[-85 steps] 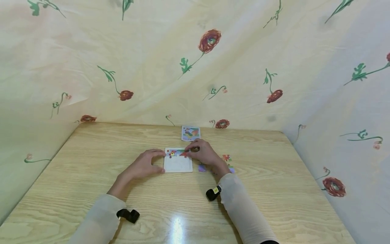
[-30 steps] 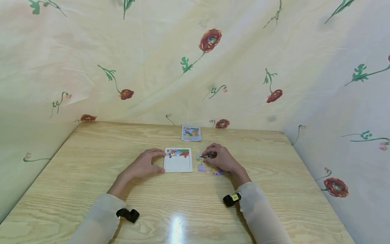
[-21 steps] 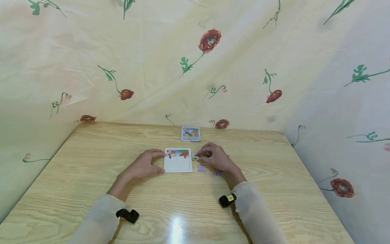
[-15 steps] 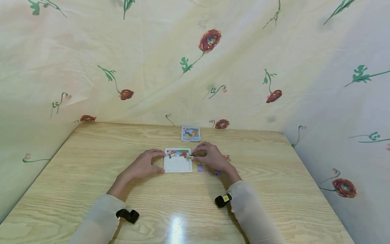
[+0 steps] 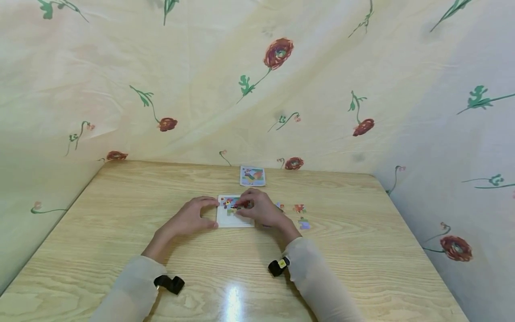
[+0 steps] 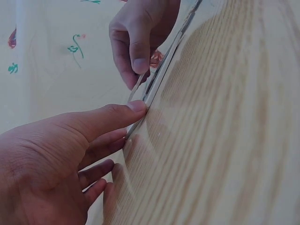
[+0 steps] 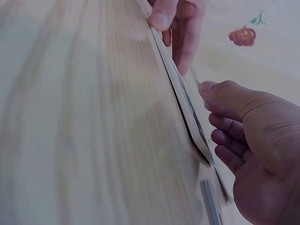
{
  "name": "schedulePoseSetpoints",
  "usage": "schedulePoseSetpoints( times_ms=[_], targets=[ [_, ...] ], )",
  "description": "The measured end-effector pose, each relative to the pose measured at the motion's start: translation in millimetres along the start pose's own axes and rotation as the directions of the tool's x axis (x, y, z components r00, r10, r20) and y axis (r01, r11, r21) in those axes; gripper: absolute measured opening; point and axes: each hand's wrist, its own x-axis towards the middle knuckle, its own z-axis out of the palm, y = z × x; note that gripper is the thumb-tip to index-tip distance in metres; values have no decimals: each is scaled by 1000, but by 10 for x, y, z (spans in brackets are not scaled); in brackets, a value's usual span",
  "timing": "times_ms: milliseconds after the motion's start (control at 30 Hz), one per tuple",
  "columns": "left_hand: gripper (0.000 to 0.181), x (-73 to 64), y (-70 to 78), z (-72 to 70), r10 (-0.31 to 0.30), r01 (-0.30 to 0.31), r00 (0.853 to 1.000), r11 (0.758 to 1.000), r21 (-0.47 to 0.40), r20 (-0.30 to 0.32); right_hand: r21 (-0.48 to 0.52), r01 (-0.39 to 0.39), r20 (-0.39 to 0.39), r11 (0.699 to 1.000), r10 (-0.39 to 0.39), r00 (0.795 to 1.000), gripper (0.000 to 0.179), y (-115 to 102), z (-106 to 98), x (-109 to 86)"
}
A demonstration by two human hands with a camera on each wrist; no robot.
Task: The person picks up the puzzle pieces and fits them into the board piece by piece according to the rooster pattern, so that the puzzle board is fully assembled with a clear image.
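A white puzzle tray (image 5: 230, 221) lies on the table, its top row filled with coloured pieces and part of its lower area bare white. My left hand (image 5: 192, 217) grips the tray's left edge, thumb near the front corner and fingers near the back one. Over the tray, my right hand (image 5: 261, 209) pinches a puzzle piece (image 5: 231, 210) between thumb and fingers. In the left wrist view this piece (image 6: 136, 87) is tilted above the tray. The right wrist view shows the tray's edge (image 7: 180, 101) side-on, below my right fingers. My right hand hides the tray's right part.
Right of the tray lie loose puzzle pieces, among them a red one (image 5: 299, 208) and a green-purple one (image 5: 304, 223); others are partly hidden by my right hand. A picture card (image 5: 252, 176) lies behind the tray. A flowered cloth (image 5: 193, 89) hangs behind the wooden table (image 5: 225, 268).
My right hand has left the tray, picked up a puzzle piece on the right and carried it left over the tray. The left hand has stayed at the tray's left edge.
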Motion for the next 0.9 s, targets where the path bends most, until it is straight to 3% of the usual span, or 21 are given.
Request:
schedulePoseSetpoints(
  times_ms=[900],
  targets=[
    [61, 41, -7, -18, 34, -34, 999, 999, -3, 2, -80, -1, 32, 997, 3, 999, 15, -75, 149, 161]
  ],
)
